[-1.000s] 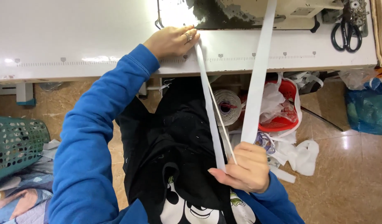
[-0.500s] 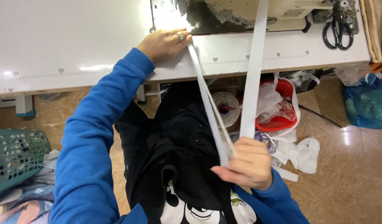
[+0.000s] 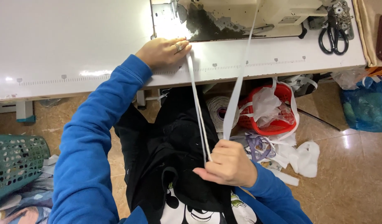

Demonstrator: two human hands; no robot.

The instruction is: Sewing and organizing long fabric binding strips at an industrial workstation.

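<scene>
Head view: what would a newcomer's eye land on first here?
Most striking is the white strip stretched taut from the left hand, pressed on the white table, down to the right hand over the lap. Behind it sits the sewing machine, with black scissors at the table's right end and a red basket on the floor.

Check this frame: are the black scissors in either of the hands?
No: the black scissors lie on the white table, while the left hand and right hand hold the white strap.
</scene>
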